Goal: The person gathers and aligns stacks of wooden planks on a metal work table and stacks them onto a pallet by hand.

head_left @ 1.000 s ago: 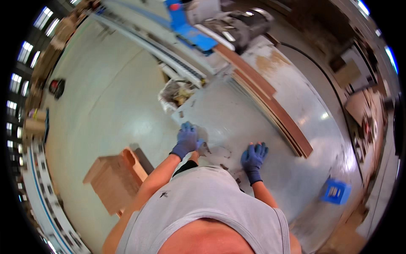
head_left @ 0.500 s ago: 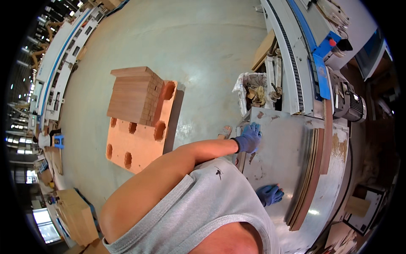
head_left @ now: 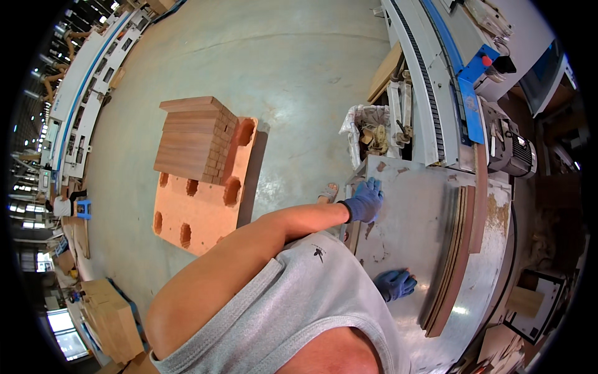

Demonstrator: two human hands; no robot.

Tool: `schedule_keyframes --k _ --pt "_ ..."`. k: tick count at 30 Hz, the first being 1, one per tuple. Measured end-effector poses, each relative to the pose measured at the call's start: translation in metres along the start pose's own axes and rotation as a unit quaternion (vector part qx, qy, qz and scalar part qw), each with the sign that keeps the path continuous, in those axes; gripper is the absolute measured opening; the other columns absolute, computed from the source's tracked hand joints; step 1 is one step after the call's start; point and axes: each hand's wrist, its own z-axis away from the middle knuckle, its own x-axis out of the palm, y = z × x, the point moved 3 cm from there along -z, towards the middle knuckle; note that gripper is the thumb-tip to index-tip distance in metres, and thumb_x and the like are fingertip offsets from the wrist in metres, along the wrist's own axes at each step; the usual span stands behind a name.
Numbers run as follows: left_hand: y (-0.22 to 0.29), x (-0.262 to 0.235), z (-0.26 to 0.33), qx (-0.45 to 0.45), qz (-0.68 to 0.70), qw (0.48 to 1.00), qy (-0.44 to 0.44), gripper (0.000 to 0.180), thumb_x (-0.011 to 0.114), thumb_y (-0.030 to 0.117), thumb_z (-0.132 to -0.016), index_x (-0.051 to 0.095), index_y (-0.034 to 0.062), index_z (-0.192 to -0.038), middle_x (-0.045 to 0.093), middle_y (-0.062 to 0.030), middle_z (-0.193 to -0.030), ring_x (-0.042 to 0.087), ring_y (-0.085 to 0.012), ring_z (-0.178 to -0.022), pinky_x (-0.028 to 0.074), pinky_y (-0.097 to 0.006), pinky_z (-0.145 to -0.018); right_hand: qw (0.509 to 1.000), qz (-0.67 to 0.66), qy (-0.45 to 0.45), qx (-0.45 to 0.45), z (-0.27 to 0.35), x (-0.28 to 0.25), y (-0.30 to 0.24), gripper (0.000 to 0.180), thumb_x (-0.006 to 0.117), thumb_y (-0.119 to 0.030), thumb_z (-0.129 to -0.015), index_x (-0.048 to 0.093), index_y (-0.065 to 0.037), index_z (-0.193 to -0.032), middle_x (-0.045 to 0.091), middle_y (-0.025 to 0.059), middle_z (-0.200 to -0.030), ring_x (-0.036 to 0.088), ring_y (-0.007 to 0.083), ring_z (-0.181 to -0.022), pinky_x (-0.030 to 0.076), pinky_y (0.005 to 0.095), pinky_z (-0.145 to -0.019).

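Left hand (head_left: 364, 199) in a blue glove, arm stretched out across the body, palm down with fingers spread flat on the near-left corner of the grey metal table (head_left: 411, 212), gripping nothing. Right hand (head_left: 395, 283), also blue-gloved, rests on the table's near edge close to the torso, fingers curled loosely; can't tell if it has hold of anything. Stack of long thin wood strips (head_left: 451, 258) lies on the table, well apart from the left hand and just beside the right. Past the table's left corner, a white-lined bin of offcuts (head_left: 367, 134). On the concrete floor, an orange pallet (head_left: 199, 206) carrying stacked wood blocks (head_left: 190, 137).
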Motion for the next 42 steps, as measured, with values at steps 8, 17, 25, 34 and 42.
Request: schedule_keyframes --k 8,17,25,34,42 --pt "0.001 -0.002 0.000 -0.003 0.006 1.000 0.002 0.076 0.061 0.040 -0.087 0.045 -0.0058 -0.146 0.035 -0.0349 -0.155 0.038 -0.0523 -0.140 0.038 -0.060 -0.103 1.000 0.006 -0.020 -0.005 0.005 0.011 0.008 0.046 0.062 -0.023 -0.091 0.061 -0.008 -0.135 0.055 0.0300 -0.137 0.048 0.0459 -0.128 0.034 0.0620 -0.107" --pt "0.002 -0.006 0.001 -0.017 -0.021 0.999 -0.033 0.075 0.060 0.038 -0.089 0.043 -0.0031 -0.149 0.034 -0.0328 -0.157 0.038 -0.0504 -0.141 0.038 -0.059 -0.102 1.000 -0.002 -0.002 -0.005 0.006 0.011 0.006 0.045 0.062 -0.022 -0.091 0.061 -0.007 -0.134 0.054 0.0303 -0.137 0.048 0.0461 -0.128 0.034 0.0615 -0.107" --pt "0.007 -0.005 -0.002 0.002 -0.012 1.000 -0.020 0.074 0.062 0.036 -0.086 0.046 -0.0045 -0.146 0.033 -0.0323 -0.157 0.037 -0.0513 -0.141 0.037 -0.060 -0.106 1.000 -0.021 0.004 -0.002 0.001 -0.001 0.003 0.041 0.062 -0.017 -0.088 0.064 -0.004 -0.127 0.057 0.0308 -0.131 0.050 0.0460 -0.124 0.035 0.0605 -0.106" --pt "-0.006 0.011 -0.002 0.037 -0.008 0.997 0.070 0.079 0.074 0.045 -0.077 0.052 -0.0023 -0.137 0.040 -0.0285 -0.147 0.040 -0.0475 -0.136 0.043 -0.054 -0.103 0.999 -0.028 -0.006 0.032 -0.010 -0.009 -0.006 0.039 0.062 -0.018 -0.081 0.067 -0.007 -0.118 0.058 0.0277 -0.124 0.048 0.0475 -0.128 0.031 0.0622 -0.112" --pt "-0.004 -0.006 -0.003 0.042 0.012 0.998 0.039 0.073 0.072 0.046 -0.080 0.054 -0.0014 -0.134 0.045 -0.0253 -0.141 0.041 -0.0424 -0.132 0.042 -0.051 -0.099 0.997 -0.054 -0.018 0.059 -0.011 -0.017 -0.006 0.041 0.062 -0.019 -0.081 0.068 -0.006 -0.119 0.054 0.0277 -0.133 0.045 0.0497 -0.131 0.027 0.0636 -0.114"
